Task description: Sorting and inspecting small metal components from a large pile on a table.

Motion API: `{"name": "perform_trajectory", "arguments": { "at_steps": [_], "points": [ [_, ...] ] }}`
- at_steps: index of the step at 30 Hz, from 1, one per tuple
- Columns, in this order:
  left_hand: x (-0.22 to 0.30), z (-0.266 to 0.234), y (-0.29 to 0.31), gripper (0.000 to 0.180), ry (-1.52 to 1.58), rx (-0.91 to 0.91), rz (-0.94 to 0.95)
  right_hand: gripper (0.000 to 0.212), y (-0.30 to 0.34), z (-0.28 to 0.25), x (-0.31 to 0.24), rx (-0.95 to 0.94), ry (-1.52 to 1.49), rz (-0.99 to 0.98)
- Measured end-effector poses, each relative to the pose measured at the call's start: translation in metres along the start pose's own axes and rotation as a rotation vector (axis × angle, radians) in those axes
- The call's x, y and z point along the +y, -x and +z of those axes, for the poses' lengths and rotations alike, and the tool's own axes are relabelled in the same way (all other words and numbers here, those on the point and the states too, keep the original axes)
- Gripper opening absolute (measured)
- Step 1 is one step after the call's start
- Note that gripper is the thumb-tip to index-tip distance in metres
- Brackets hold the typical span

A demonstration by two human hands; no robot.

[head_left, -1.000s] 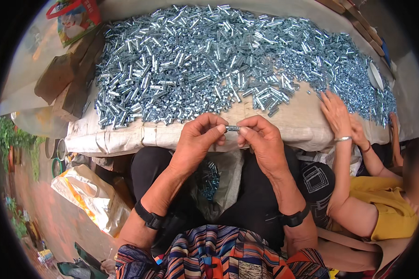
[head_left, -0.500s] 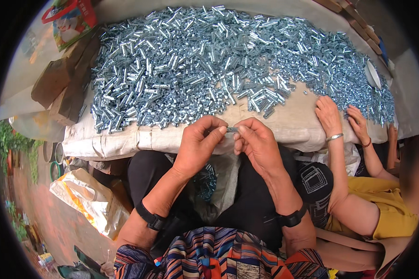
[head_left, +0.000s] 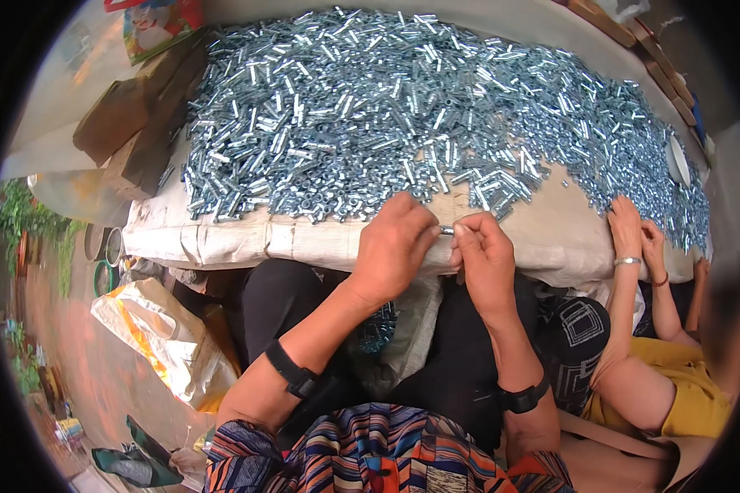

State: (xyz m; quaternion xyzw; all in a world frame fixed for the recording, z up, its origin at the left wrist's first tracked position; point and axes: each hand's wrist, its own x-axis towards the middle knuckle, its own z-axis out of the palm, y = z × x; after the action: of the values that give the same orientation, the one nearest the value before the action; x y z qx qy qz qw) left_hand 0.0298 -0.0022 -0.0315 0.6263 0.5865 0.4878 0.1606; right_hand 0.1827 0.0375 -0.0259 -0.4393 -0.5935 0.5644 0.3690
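Over the near edge of the cloth-covered table (head_left: 247,242), both hands meet at one small silvery metal sleeve (head_left: 446,231). My left hand (head_left: 395,246) pinches its left end, with the back of the hand turned up and the fingers curled. At the other end, the thumb and fingers of my right hand (head_left: 487,259) are closed on it. Only a short middle stretch of the sleeve shows. Beyond my hands spreads a wide heap of loose metal sleeves and nut-like pieces (head_left: 329,115).
Between my knees, a pale sack (head_left: 415,329) holds more metal pieces (head_left: 378,329). Wooden blocks (head_left: 111,123) flank the heap at left. A co-worker's hands (head_left: 625,226) are at its right part, near a white dish (head_left: 678,160). A white-and-orange bag (head_left: 160,337) stands at lower left.
The view has shifted a little. My left hand has rolled over, its back now more upward, and covers more of the sleeve. Both hands still grip it. The co-worker's hands have drawn closer together.
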Motion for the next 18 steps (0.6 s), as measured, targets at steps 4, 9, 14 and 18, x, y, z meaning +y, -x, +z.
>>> {"name": "perform_trajectory", "arguments": {
  "at_steps": [4,9,14,18],
  "points": [
    [-0.008,0.008,0.004,0.005,-0.241,-0.008,0.072,0.009,-0.004,0.013,0.004,0.07,0.496,-0.306],
    [-0.009,-0.019,0.007,0.004,-0.295,-0.008,0.041,0.011,-0.007,0.025,0.008,0.043,0.701,-0.494],
    [-0.022,-0.071,0.011,0.01,-0.44,0.056,-0.16,0.012,-0.015,0.017,0.003,0.008,0.679,-0.403],
    [-0.031,-0.08,0.021,0.015,-0.549,0.013,-0.187,0.014,-0.006,0.015,-0.012,-0.056,0.53,-0.203]
  ]
}}
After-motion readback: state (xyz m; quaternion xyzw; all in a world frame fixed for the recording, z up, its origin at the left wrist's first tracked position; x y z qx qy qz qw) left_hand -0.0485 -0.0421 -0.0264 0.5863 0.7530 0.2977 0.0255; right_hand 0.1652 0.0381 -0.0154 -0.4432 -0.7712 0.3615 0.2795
